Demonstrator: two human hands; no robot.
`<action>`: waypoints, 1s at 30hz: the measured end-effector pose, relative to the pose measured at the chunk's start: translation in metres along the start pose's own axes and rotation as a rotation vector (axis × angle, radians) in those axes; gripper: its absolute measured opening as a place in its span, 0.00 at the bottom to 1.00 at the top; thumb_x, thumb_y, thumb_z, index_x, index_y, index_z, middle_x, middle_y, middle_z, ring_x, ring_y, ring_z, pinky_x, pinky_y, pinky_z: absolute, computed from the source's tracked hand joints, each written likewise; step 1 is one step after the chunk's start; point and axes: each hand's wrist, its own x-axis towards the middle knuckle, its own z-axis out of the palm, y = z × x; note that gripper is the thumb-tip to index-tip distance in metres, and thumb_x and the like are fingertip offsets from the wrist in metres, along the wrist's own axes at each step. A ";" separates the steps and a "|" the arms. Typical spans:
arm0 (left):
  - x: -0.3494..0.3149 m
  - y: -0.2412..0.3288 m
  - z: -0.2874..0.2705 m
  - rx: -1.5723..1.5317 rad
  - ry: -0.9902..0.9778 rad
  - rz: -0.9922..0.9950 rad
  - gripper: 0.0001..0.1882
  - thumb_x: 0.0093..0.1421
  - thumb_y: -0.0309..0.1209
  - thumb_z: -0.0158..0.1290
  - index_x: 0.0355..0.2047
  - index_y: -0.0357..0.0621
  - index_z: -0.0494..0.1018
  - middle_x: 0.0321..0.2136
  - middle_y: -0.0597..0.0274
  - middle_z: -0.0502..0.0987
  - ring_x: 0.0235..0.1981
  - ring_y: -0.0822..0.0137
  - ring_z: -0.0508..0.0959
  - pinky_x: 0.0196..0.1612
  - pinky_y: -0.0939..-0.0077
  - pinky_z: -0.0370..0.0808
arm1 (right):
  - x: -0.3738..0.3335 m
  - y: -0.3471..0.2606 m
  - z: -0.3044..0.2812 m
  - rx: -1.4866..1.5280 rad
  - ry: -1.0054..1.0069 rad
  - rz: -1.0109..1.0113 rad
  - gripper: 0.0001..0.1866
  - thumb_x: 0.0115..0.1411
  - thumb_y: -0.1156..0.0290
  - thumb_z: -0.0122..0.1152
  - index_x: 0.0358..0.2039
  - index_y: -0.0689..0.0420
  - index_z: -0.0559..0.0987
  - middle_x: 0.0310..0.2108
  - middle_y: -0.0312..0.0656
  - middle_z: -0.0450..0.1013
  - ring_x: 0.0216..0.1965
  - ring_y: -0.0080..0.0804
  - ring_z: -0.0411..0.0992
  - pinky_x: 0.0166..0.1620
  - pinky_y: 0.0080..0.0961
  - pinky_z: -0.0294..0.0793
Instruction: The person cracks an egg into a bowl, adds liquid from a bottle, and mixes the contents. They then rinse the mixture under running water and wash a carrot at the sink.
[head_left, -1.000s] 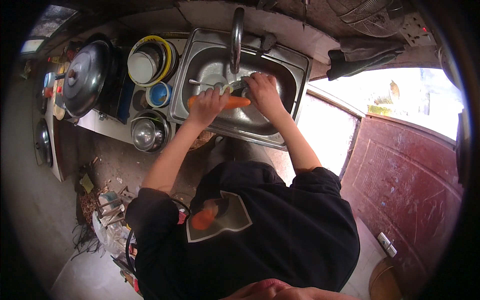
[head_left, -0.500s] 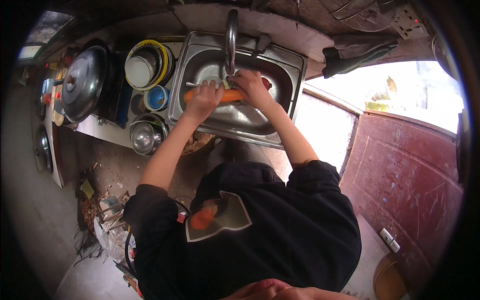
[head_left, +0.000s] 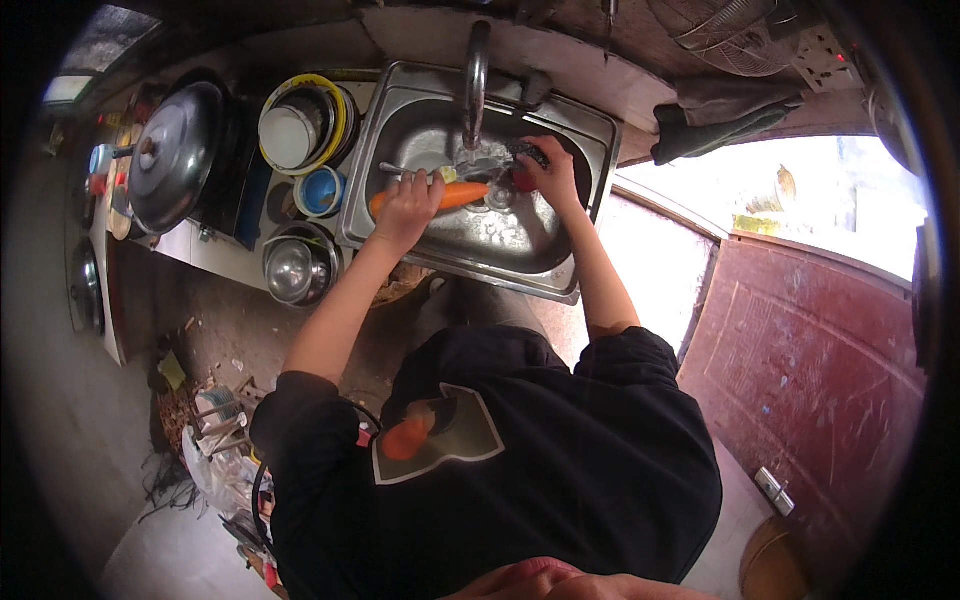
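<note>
An orange carrot point(head_left: 463, 194) lies tilted low in the metal sink point(head_left: 356, 190), with my left hand point(head_left: 408, 208) closed on its left end. Beside those fingers are a small pale yellow piece point(head_left: 448, 174) and a light, thin handle point(head_left: 390, 168). On the sink's right side, my right hand point(head_left: 556, 172) has its fingers curled round a dark and red object point(head_left: 524, 178), whose kind I cannot make out. Between the hands, under the curved faucet point(head_left: 475, 85), there are glints of water and the drain point(head_left: 500, 196).
Left of the sink stand a yellow-rimmed stack of bowls point(head_left: 296, 130), a blue cup point(head_left: 320, 190) and metal bowls point(head_left: 292, 272). Farther left sits a large lidded wok point(head_left: 178, 155). A dark cloth point(head_left: 725, 125) hangs at the right, above a reddish door panel point(head_left: 800, 350).
My right hand has left the carrot's right end and moved right to the dark and red object. The left hand still holds the carrot. The whole view has shifted slightly.
</note>
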 end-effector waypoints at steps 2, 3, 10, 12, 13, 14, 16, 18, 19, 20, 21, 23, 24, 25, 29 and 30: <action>0.000 0.000 0.003 -0.017 0.006 -0.013 0.19 0.52 0.29 0.53 0.46 0.46 0.70 0.39 0.60 0.75 0.40 0.62 0.77 0.41 0.71 0.75 | 0.000 0.001 0.005 0.277 0.053 0.085 0.18 0.51 0.76 0.65 0.45 0.55 0.78 0.35 0.43 0.74 0.33 0.33 0.75 0.33 0.25 0.71; 0.001 0.000 0.005 -0.034 0.003 -0.020 0.19 0.52 0.28 0.53 0.46 0.46 0.70 0.39 0.60 0.75 0.40 0.62 0.77 0.41 0.71 0.75 | 0.001 0.002 0.006 0.402 0.079 0.204 0.19 0.50 0.76 0.66 0.44 0.55 0.78 0.35 0.44 0.74 0.30 0.31 0.75 0.26 0.23 0.71; -0.008 -0.007 0.011 -0.196 -0.060 -0.070 0.20 0.52 0.27 0.53 0.47 0.43 0.69 0.39 0.58 0.75 0.40 0.60 0.77 0.42 0.69 0.75 | 0.001 0.039 -0.017 -0.437 0.103 -0.025 0.19 0.47 0.71 0.65 0.43 0.52 0.77 0.41 0.42 0.72 0.47 0.42 0.69 0.49 0.39 0.60; -0.009 -0.004 0.010 -0.137 -0.012 -0.052 0.20 0.52 0.27 0.53 0.47 0.43 0.70 0.39 0.58 0.75 0.41 0.60 0.77 0.42 0.69 0.75 | -0.002 0.060 -0.009 -0.537 0.034 0.027 0.21 0.47 0.69 0.65 0.44 0.52 0.77 0.41 0.42 0.72 0.47 0.43 0.69 0.49 0.39 0.60; -0.008 -0.001 0.009 -0.111 0.011 -0.042 0.20 0.52 0.27 0.53 0.47 0.43 0.70 0.39 0.58 0.75 0.41 0.60 0.77 0.42 0.69 0.75 | -0.005 0.071 -0.003 -0.605 -0.009 0.052 0.22 0.47 0.69 0.65 0.45 0.52 0.77 0.41 0.43 0.72 0.47 0.43 0.69 0.49 0.40 0.60; -0.006 0.000 0.009 -0.100 0.002 -0.035 0.20 0.52 0.27 0.53 0.47 0.44 0.70 0.39 0.58 0.75 0.41 0.60 0.77 0.42 0.69 0.75 | -0.007 0.081 0.001 -0.686 -0.064 0.105 0.22 0.47 0.68 0.66 0.46 0.51 0.76 0.41 0.43 0.71 0.47 0.43 0.69 0.50 0.40 0.60; -0.004 0.003 0.008 -0.073 -0.017 -0.027 0.20 0.52 0.27 0.54 0.47 0.44 0.70 0.40 0.59 0.75 0.41 0.61 0.77 0.41 0.69 0.75 | -0.011 0.095 0.012 -0.758 -0.078 0.205 0.24 0.46 0.67 0.67 0.47 0.50 0.77 0.49 0.44 0.69 0.52 0.40 0.67 0.54 0.41 0.58; -0.002 0.006 0.007 -0.041 -0.012 -0.016 0.20 0.51 0.28 0.54 0.46 0.44 0.70 0.40 0.59 0.75 0.41 0.61 0.78 0.41 0.70 0.75 | -0.015 0.099 0.019 -0.931 -0.049 0.161 0.22 0.48 0.65 0.66 0.46 0.51 0.78 0.51 0.47 0.71 0.52 0.41 0.70 0.55 0.41 0.63; -0.001 0.007 0.007 -0.028 -0.001 -0.015 0.20 0.51 0.28 0.54 0.46 0.43 0.70 0.40 0.59 0.75 0.40 0.61 0.78 0.41 0.70 0.75 | -0.015 0.097 0.020 -0.741 0.001 0.145 0.20 0.50 0.64 0.65 0.45 0.52 0.79 0.48 0.48 0.73 0.49 0.42 0.72 0.53 0.39 0.66; 0.001 0.008 0.006 -0.044 -0.030 -0.024 0.19 0.51 0.28 0.54 0.46 0.44 0.71 0.40 0.59 0.75 0.40 0.60 0.78 0.41 0.69 0.75 | -0.014 0.092 0.021 -0.573 0.002 0.190 0.19 0.51 0.63 0.65 0.44 0.53 0.80 0.45 0.48 0.75 0.45 0.43 0.74 0.50 0.38 0.70; 0.003 0.009 0.006 -0.060 -0.049 -0.036 0.19 0.51 0.28 0.54 0.45 0.44 0.71 0.41 0.58 0.75 0.40 0.59 0.78 0.40 0.69 0.76 | -0.010 0.085 0.022 -0.418 -0.002 0.256 0.17 0.52 0.62 0.64 0.43 0.54 0.80 0.42 0.48 0.76 0.42 0.43 0.76 0.47 0.36 0.73; 0.010 0.009 0.007 -0.131 -0.185 -0.084 0.19 0.50 0.27 0.55 0.44 0.44 0.71 0.40 0.57 0.75 0.40 0.58 0.78 0.40 0.67 0.76 | -0.013 0.064 0.025 0.164 -0.208 0.700 0.18 0.62 0.62 0.56 0.45 0.62 0.78 0.39 0.48 0.78 0.40 0.37 0.77 0.43 0.26 0.76; 0.014 0.008 0.008 -0.185 -0.299 -0.123 0.19 0.50 0.28 0.55 0.44 0.44 0.71 0.39 0.56 0.76 0.39 0.57 0.78 0.39 0.66 0.76 | -0.018 0.052 0.025 0.526 -0.276 0.729 0.18 0.64 0.64 0.53 0.47 0.64 0.76 0.41 0.47 0.77 0.42 0.35 0.77 0.45 0.26 0.75; 0.017 0.008 0.008 -0.245 -0.427 -0.163 0.19 0.50 0.28 0.56 0.44 0.43 0.71 0.38 0.56 0.76 0.39 0.57 0.78 0.39 0.64 0.76 | -0.028 0.039 0.028 0.899 -0.340 0.769 0.18 0.65 0.66 0.51 0.49 0.66 0.73 0.44 0.46 0.76 0.43 0.32 0.76 0.47 0.25 0.73; 0.018 0.013 0.007 -0.601 -0.535 -0.434 0.17 0.49 0.27 0.56 0.42 0.42 0.71 0.32 0.53 0.78 0.34 0.57 0.79 0.37 0.61 0.76 | -0.035 0.003 0.060 1.212 -0.388 0.795 0.19 0.68 0.66 0.45 0.53 0.67 0.69 0.53 0.49 0.69 0.53 0.36 0.70 0.55 0.27 0.69; 0.015 0.017 0.007 -0.644 -0.479 -0.451 0.16 0.49 0.27 0.56 0.40 0.42 0.71 0.29 0.54 0.78 0.32 0.58 0.80 0.35 0.62 0.76 | -0.035 -0.001 0.068 1.250 -0.407 0.818 0.19 0.68 0.65 0.44 0.53 0.67 0.69 0.53 0.49 0.69 0.52 0.36 0.70 0.55 0.28 0.69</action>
